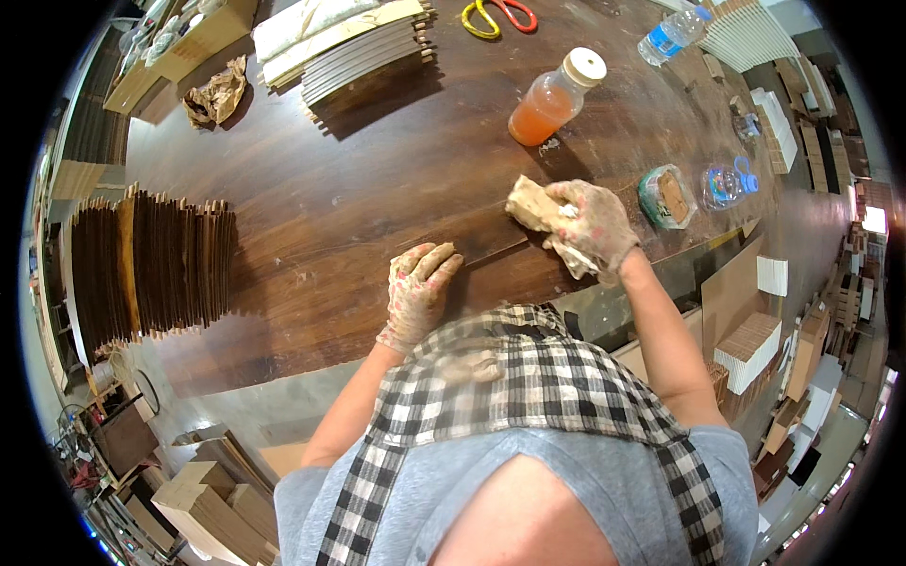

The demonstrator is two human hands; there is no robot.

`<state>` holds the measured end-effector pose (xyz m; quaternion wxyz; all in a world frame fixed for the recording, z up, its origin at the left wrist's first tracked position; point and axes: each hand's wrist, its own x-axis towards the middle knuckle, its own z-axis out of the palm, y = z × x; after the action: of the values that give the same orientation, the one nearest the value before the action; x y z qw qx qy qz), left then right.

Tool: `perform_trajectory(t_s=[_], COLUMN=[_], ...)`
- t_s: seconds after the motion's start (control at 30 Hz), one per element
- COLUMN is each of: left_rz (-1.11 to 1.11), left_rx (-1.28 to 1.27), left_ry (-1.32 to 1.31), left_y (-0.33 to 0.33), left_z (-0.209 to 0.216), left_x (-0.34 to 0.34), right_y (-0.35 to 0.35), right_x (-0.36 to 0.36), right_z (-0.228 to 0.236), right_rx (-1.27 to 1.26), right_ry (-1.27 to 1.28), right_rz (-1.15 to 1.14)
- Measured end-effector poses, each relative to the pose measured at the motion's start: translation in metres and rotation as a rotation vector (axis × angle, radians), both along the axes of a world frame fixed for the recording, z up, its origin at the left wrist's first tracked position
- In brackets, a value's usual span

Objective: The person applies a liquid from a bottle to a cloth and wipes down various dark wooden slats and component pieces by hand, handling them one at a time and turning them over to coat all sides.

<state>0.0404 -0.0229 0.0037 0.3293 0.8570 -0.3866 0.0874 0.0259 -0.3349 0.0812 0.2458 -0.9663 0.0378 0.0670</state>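
My left hand [418, 291], in a pale glove with pink dots, lies on a dark brown wooden board [486, 275] at the table's near edge. Its fingers are stretched out and slightly apart, with nothing visible in them. To the right, my right hand [596, 226], in a similar glove, grips a stained cream wad [533, 205] that looks like a folded rag or sponge. Loose whitish folds hang below that hand. Beside it stands a cut-down green plastic container [667, 196] with brown contents. The board's lower part is hidden by my apron.
Brown slats [156, 264] stand stacked at the left; pale strips [363, 71] lie at the back. An orange drink bottle [547, 108], red-and-yellow scissors [495, 17], crumpled brown paper [215, 94] and water bottles [727, 184] are on the table [311, 198]. Cardboard pieces [750, 354] stand lower right.
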Motion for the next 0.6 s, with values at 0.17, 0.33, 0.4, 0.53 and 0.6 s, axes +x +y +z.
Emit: perform_trajectory(t_s=[0.17, 0.33, 0.4, 0.53, 0.6], left_rz=[-0.001, -0.004, 0.0, 0.076, 0.005], left_rx=[0.001, 0.006, -0.006, 0.102, 0.116], left_ry=[-0.021, -0.025, -0.02, -0.074, -0.06], left_y=[-0.001, -0.003, -0.002, 0.0, 0.009], left_z=[0.003, 0.0, 0.0, 0.004, 0.005], left_x=[0.001, 0.001, 0.0, -0.011, -0.021], right_y=[-0.006, -0.026, -0.023, -0.018, -0.026], right_x=[-0.015, -0.048, -0.049, -0.05, -0.052], right_z=[0.002, -0.01, -0.015, 0.007, 0.015], right_rx=[0.04, 0.347, 0.473, 0.186, 0.272], right_ry=[0.197, 0.113, 0.115, 0.218, 0.198], right_rz=[0.01, -0.074, -0.154, 0.06, 0.044])
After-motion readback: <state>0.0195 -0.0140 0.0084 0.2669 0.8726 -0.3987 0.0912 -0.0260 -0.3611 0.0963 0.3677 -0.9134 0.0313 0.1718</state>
